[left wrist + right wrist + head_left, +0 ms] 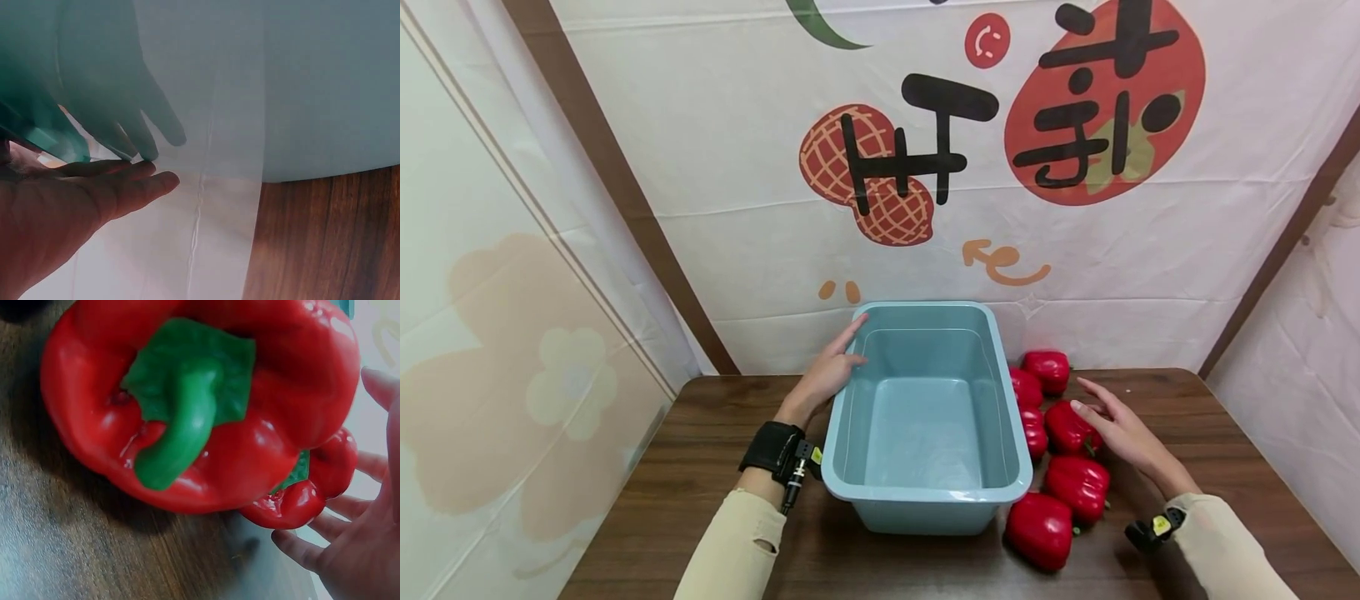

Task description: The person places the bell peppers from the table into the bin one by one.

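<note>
A light blue plastic bin (pixel 928 500) stands on the wooden table with nothing in it. My left hand (pixel 830 369) is at its left rim, index finger and thumb tips right at the edge. In the left wrist view the fingers (pixel 134 187) of this hand are straight beside the bin's outer wall (pixel 325 94). Over on the right, my right hand (pixel 1123 429) reaches with spread fingers beside a red bell pepper (pixel 1070 425). From the right wrist, a large bell pepper (pixel 275 394) with a green stem fills the view, and the fingers are near a smaller-looking one (pixel 334 465) behind it.
Several more red bell peppers (pixel 1040 531) lie along the bin's right side, some partly hidden by its rim. Behind the wooden table (pixel 715 433) hangs a white printed cloth (pixel 737 192). Another cloth (pixel 497 350) closes off the left side.
</note>
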Action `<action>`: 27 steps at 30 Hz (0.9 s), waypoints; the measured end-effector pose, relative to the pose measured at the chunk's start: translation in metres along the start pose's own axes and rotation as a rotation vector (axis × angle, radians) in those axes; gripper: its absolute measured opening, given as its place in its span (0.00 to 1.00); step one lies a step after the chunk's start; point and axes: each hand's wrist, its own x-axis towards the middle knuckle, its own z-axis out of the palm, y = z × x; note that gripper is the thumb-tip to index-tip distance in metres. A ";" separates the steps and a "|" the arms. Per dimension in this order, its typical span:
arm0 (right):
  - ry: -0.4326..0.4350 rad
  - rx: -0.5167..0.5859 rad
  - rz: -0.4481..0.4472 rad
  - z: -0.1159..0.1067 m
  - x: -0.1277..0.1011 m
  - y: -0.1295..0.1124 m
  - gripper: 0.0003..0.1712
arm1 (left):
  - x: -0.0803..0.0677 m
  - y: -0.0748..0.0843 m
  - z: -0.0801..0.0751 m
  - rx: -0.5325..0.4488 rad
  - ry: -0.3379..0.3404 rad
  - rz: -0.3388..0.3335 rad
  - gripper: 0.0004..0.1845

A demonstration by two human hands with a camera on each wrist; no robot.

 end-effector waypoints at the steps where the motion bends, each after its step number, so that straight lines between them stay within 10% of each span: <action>1: 0.000 0.002 0.002 0.000 0.000 0.001 0.37 | 0.000 0.001 0.000 0.004 0.005 0.001 0.39; 27: -0.056 0.048 -0.017 0.000 0.004 0.014 0.37 | -0.004 0.001 -0.005 -0.045 0.075 -0.021 0.42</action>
